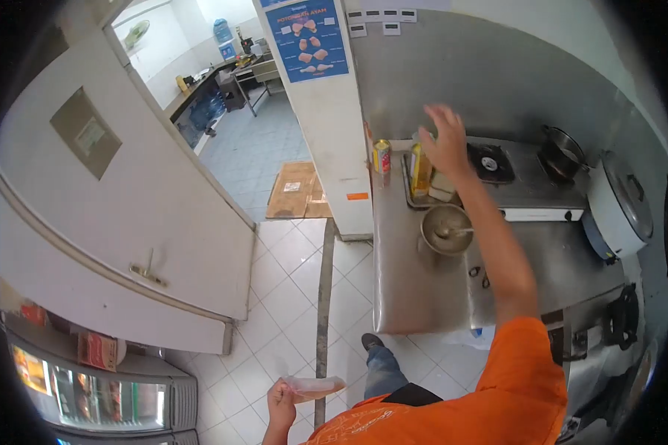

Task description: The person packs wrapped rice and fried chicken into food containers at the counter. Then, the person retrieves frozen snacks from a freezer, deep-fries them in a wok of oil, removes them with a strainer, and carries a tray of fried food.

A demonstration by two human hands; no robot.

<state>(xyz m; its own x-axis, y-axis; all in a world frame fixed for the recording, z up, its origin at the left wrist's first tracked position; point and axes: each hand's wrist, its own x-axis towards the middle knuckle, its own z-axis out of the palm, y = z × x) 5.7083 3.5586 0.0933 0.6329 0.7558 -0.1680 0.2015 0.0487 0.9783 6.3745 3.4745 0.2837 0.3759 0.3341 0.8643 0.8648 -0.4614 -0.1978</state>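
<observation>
Low at the bottom of the view, my left hand (280,404) is closed on the end of a translucent plastic bag (313,387) with a faint reddish tint; its contents are unclear. My right hand (447,144) is raised over the steel counter, fingers apart and nothing visible in them. Just left of and below it stands a bottle of yellow oil (420,172) in a dark tray (410,194), beside a pale block-like container (442,187). A metal bowl (429,239) with a spoon (462,231) in it sits in front of the tray.
A yellow can (381,157) is at the counter's back left. The gas stove (527,194) carries a dark pot (561,152), with a large lidded pot (622,208) to its right. On the left are a white door (111,178) and a display fridge (115,400). Cardboard (289,200) lies in the doorway.
</observation>
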